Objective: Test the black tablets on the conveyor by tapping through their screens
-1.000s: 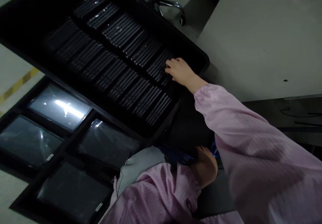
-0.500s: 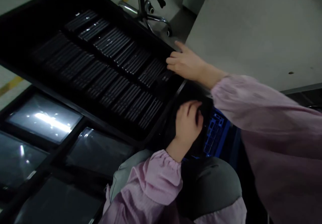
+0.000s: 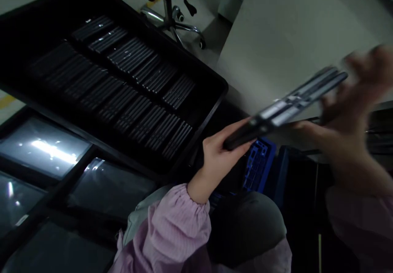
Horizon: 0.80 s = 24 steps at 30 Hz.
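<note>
My left hand point(image 3: 218, 152) grips one end of a pair of thin, flat dark devices point(image 3: 294, 101), held edge-on and tilted up to the right above my lap. Their exact kind is hard to make out. At their far end is my right hand point(image 3: 357, 101), blurred, with thumb and fingers spread apart; whether it touches them I cannot tell. On the left, a large black tray point(image 3: 211, 101) holds rows of similar thin dark pieces point(image 3: 132, 56) standing on edge.
Below the tray at left lie several flat glossy panels point(image 3: 46, 146) in black frames. A blue crate point(image 3: 259, 162) stands beyond my knees. A pale tabletop point(image 3: 276, 39) fills the upper right, and a wheeled chair point(image 3: 168, 15) stands behind the tray.
My right hand has left the tray's near corner and swung right. My left hand now grips the flat dark devices, which were not distinguishable before. The view has shifted slightly.
</note>
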Available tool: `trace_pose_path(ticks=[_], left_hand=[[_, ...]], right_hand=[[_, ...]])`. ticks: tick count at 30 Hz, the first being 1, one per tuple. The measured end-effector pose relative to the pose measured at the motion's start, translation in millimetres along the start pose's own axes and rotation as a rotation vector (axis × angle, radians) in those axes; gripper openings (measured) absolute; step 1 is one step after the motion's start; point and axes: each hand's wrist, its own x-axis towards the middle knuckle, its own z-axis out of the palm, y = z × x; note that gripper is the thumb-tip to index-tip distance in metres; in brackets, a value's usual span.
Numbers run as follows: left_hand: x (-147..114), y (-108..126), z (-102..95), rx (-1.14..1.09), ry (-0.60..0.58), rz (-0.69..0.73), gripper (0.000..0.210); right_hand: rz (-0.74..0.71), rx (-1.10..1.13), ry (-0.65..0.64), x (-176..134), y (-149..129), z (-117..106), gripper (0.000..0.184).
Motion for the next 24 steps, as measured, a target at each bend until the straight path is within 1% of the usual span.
trace_pose_path(ticks=[1, 2, 3, 4, 5, 7, 8, 10, 12, 13, 14, 16, 18, 19, 21, 24], left_hand=[[-5, -3, 5.9, -0.038, 0.032, -0.156, 0.029], [-7, -8, 8.9, -0.057, 0.047, -0.288, 0.033], [-8, -14, 8.7, -0.064, 0.044, -0.383, 0.038], [-6, -20, 5.0, -0.065, 0.032, -0.435, 0.044], [-1, -26, -2.1, -0.063, 0.026, -0.449, 0.049], [10, -34, -23.4, -0.046, 0.071, -0.394, 0.054], [16, -36, -35.3, -0.023, 0.116, -0.358, 0.051], [26, -37, -56.1, -0.007, 0.185, -0.328, 0.040], [30, -36, -67.8, 0.018, 0.181, -0.372, 0.033], [30, -36, -69.7, 0.045, 0.161, -0.406, 0.031], [29, -37, -69.5, 0.083, 0.137, -0.434, 0.029], [25, -41, -65.1, 0.162, 0.082, -0.457, 0.025], [19, -46, -58.7, 0.209, -0.014, -0.480, 0.021], [17, -48, -55.7, 0.234, -0.083, -0.511, 0.020], [13, -51, -50.6, 0.355, -0.261, -0.609, 0.020], [12, -55, -46.8, 0.775, -0.539, -0.732, 0.028]], right_hand=[[0.056, 0.105, 0.117, -3, 11, 13, 0.075], [0.128, 0.199, 0.197, -7, 21, 26, 0.075], [0.205, 0.264, 0.228, -11, 31, 38, 0.070], [0.268, 0.296, 0.215, -16, 40, 47, 0.066], [0.317, 0.305, 0.177, -21, 47, 55, 0.062], [0.335, 0.274, 0.069, -29, 59, 67, 0.057], [0.312, 0.244, -0.012, -31, 63, 73, 0.054], [0.235, 0.170, -0.260, -29, 69, 90, 0.047], [0.169, 0.106, -0.526, -22, 72, 118, 0.038], [0.151, 0.082, -0.618, -18, 73, 135, 0.035], [0.144, 0.074, -0.667, -15, 74, 153, 0.034], [0.142, 0.076, -0.701, -9, 78, 187, 0.037], [0.150, 0.093, -0.711, -5, 83, 214, 0.043], [0.157, 0.100, -0.714, -4, 86, 223, 0.047], [0.182, 0.114, -0.701, -4, 92, 234, 0.053], [0.235, 0.115, -0.643, -5, 99, 236, 0.056]])
